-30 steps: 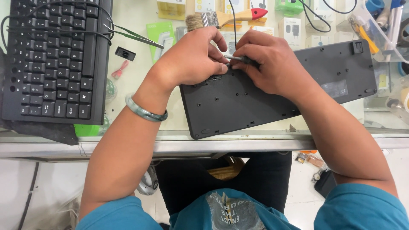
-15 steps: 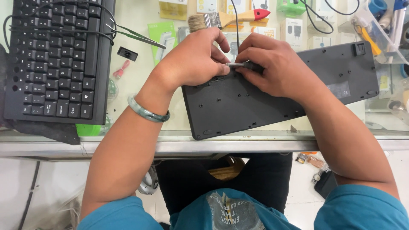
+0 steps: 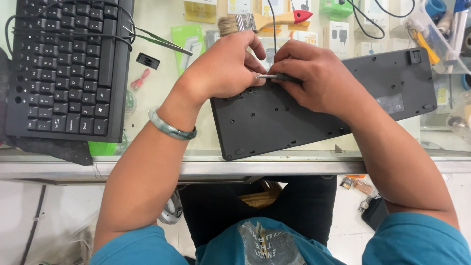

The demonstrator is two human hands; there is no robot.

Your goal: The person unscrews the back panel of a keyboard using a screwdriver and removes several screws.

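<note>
Left hand (image 3: 223, 68) curled, fingers bent inward. Right hand (image 3: 319, 81) closed in a grip, touching left; forearms converge.

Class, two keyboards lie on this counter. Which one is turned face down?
The keyboard under the hands, right of centre: only its plain dark back with screw holes shows. The other keyboard, at the far left, lies with its keys up.

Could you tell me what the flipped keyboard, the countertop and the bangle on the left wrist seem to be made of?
The flipped keyboard looks like matte dark-grey moulded plastic, with recessed screw holes. The countertop seems to be glass: boxes show through it, and its front edge has a metal-looking rail. The bangle appears to be polished green stone, perhaps jade, though glass is possible. The right hand holds a small tool with a shiny metal tip.
</note>
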